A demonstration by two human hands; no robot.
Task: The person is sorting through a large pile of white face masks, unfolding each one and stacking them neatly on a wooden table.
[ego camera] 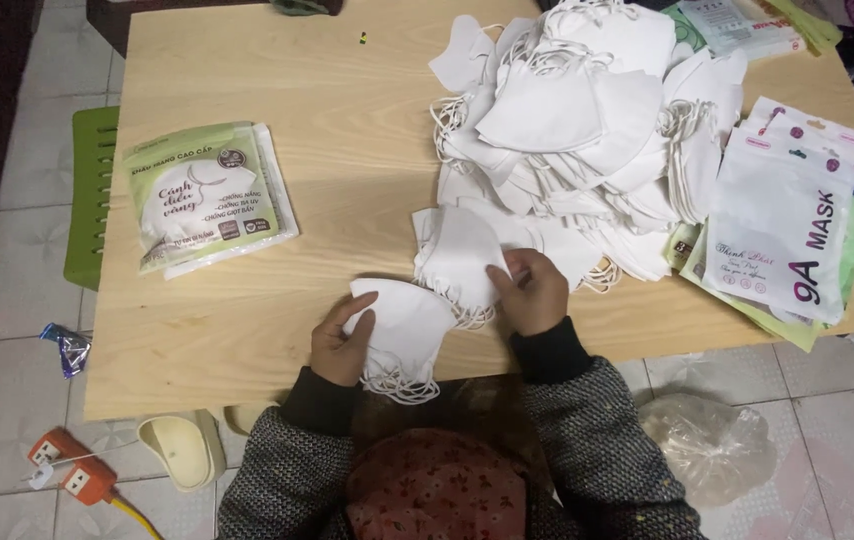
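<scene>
My left hand rests on a white folded face mask at the near edge of the wooden table, fingers spread over its left side. My right hand pinches the edge of a small stack of white masks just beyond it. Behind them a big loose heap of white masks with elastic loops covers the table's far right half.
A stack of green-and-white mask pouches lies at the table's left. More flat pouches, white over green, lie at the right edge. On the tiled floor are a green stool, slippers, an orange power strip and a clear plastic bag.
</scene>
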